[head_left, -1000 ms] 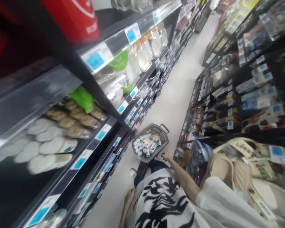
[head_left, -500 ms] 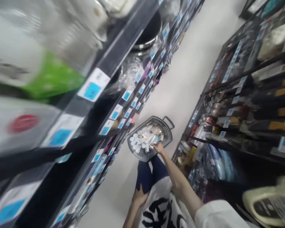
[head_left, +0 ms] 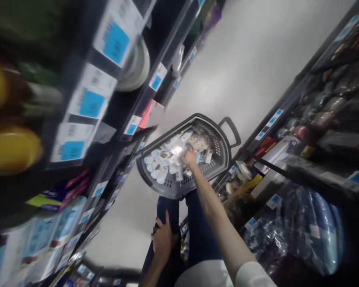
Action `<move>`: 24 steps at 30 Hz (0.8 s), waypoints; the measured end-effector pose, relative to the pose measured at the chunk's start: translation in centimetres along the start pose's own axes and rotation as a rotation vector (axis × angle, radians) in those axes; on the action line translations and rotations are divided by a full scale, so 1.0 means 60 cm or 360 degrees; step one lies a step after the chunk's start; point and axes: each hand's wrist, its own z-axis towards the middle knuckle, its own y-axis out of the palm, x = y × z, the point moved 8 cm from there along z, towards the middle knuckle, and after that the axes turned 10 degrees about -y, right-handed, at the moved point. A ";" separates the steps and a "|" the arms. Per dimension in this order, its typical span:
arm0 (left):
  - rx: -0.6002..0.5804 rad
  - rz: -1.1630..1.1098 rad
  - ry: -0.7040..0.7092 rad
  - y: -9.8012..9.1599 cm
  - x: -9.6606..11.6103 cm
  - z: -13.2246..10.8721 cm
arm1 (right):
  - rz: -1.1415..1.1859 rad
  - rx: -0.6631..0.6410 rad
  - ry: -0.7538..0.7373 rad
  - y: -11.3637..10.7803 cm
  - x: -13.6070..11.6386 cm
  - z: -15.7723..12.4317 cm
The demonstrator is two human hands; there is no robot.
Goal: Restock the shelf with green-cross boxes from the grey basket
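A grey shopping basket (head_left: 224, 161) stands on the floor in front of my legs. White cylinder-shaped items (head_left: 157, 165) fill its left part, and small printed packs (head_left: 202, 143) lie to the right of them. My right hand (head_left: 190, 158) is down inside the basket among shiny, clear-wrapped goods. Its fingers look curled, but blur and the goods hide what they grip. Against my left leg rests my left hand (head_left: 162, 235), its thumb stretched out and the other fingers lying along the dark blue trousers (head_left: 167, 205).
Dark shelving with blue-and-white price tags (head_left: 91, 103) runs close along my left. On the right, another shelf holds bagged goods (head_left: 312, 229). A pale floor (head_left: 242, 52) stretches away between them. The basket's handle (head_left: 235, 133) sticks out to the right.
The basket appears nearer and larger. My right hand has moved from the basket's near side further in among the goods. My left hand stays on my leg.
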 end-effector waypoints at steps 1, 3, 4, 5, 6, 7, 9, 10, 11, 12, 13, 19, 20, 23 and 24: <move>0.0005 -0.0001 0.0004 -0.001 -0.002 0.001 | 0.0021 0.0033 0.0018 0.008 -0.004 0.012; -0.0001 0.0010 0.0003 -0.002 -0.006 0.003 | 0.0073 0.0105 0.0035 0.021 -0.015 0.023; -0.0007 0.0025 0.0005 -0.004 -0.008 0.004 | 0.0095 0.0137 0.0050 0.026 -0.020 0.022; -0.0010 0.0043 0.0010 -0.006 -0.009 0.005 | 0.0115 0.0166 0.0074 0.030 -0.024 0.015; -0.0016 0.0060 0.0012 -0.010 -0.010 0.005 | 0.0132 0.0189 0.0090 0.034 -0.028 0.005; -0.0022 0.0071 0.0011 -0.014 -0.011 0.006 | 0.0149 0.0203 0.0092 0.037 -0.032 -0.010; -0.0031 0.0065 -0.0002 -0.026 -0.013 0.006 | 0.0180 0.0213 0.0065 0.040 -0.042 -0.048; -0.0029 0.0051 -0.0008 -0.032 -0.014 0.005 | 0.0196 0.0219 0.0044 0.039 -0.047 -0.071; -0.0022 0.0035 -0.0013 -0.039 -0.015 0.004 | 0.0211 0.0222 0.0030 0.038 -0.050 -0.095; -0.0010 0.0021 -0.0015 -0.045 -0.014 0.002 | 0.0221 0.0224 0.0036 0.035 -0.051 -0.119; 0.0005 0.0007 -0.0009 -0.050 -0.013 0.001 | 0.0221 0.0225 0.0053 0.031 -0.049 -0.144; -0.0009 -0.0042 -0.0014 -0.032 0.002 -0.004 | -0.0037 0.0120 -0.0071 0.005 -0.028 -0.272; -0.0021 -0.0046 -0.0026 -0.024 0.006 -0.004 | -0.0077 0.0084 -0.0136 0.002 -0.027 -0.290; -0.0038 -0.0083 -0.0041 0.001 0.013 -0.017 | -0.0131 0.0045 -0.0274 -0.012 -0.035 -0.346; -0.0044 -0.0104 -0.0032 0.009 0.013 -0.025 | -0.0134 0.0057 -0.0280 -0.022 -0.043 -0.364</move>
